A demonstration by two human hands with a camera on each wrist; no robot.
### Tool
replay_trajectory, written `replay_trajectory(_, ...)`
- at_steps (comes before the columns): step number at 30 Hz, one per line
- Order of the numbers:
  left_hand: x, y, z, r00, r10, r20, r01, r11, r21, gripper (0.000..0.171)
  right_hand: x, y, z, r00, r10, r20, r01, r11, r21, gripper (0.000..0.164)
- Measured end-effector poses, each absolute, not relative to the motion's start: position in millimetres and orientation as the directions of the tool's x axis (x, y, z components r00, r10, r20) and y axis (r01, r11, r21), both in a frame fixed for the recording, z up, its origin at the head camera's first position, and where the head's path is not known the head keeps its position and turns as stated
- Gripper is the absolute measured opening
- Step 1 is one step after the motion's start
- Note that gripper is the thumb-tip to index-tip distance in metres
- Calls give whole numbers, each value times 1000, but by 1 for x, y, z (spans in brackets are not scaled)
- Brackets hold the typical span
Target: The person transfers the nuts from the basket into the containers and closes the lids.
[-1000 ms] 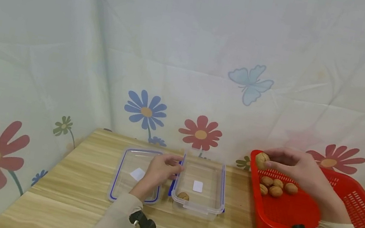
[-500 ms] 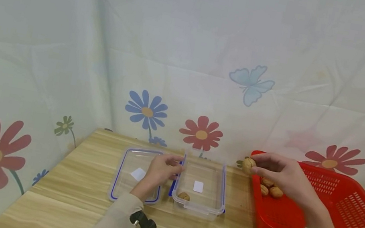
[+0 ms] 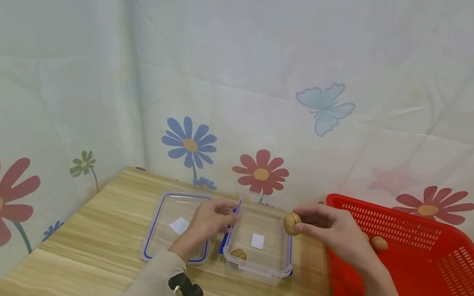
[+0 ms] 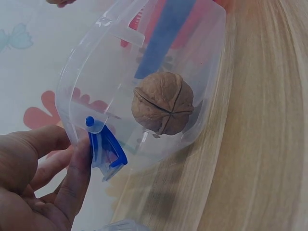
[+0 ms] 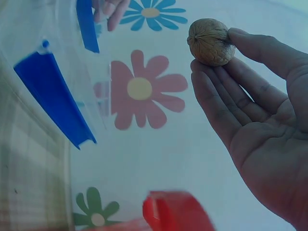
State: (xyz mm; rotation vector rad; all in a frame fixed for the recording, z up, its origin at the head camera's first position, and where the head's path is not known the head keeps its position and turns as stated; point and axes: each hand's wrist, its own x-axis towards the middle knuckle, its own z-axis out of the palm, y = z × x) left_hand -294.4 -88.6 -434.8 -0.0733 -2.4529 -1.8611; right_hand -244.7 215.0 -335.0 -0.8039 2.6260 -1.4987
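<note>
At the lower centre of the head view, a clear container (image 3: 262, 270) without its lid holds one walnut (image 3: 239, 254) in its lower left corner; a white label (image 3: 257, 241) shows near its middle. At the lower right, a red basket (image 3: 416, 291) with slotted walls contains further walnuts (image 3: 379, 243), two of them visible towards its left end. A transparent lid (image 3: 188, 206) with a blue seal lies flat left of the container on the wood-grain table (image 3: 75, 257). Flower-printed cloth (image 3: 233, 62) forms the background. The right hand (image 3: 340, 235) screens part of the basket's left end. Its grip pinches a second walnut (image 3: 292, 223) between thumb and fingers, raised at the container's upper right edge; the forearm slants in from the lower right. The left hand (image 3: 209, 220), reaching from the lower left over the lid's right part, holds the container's left rim with bent fingers beside a blue latch (image 4: 108, 150).
</note>
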Motion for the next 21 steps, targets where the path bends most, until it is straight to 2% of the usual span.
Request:
replay_trajectory(7,-294,-88,-435,-995,14,94,94,264,960,34,-246,205,-346,-866,-452,214,-413,404,-816,37)
replay_trajectory(21,-294,-89,-435,-996,19,88,90,256,962,34,-250,181,-368,-811,-557,181,-435,365,-823,31)
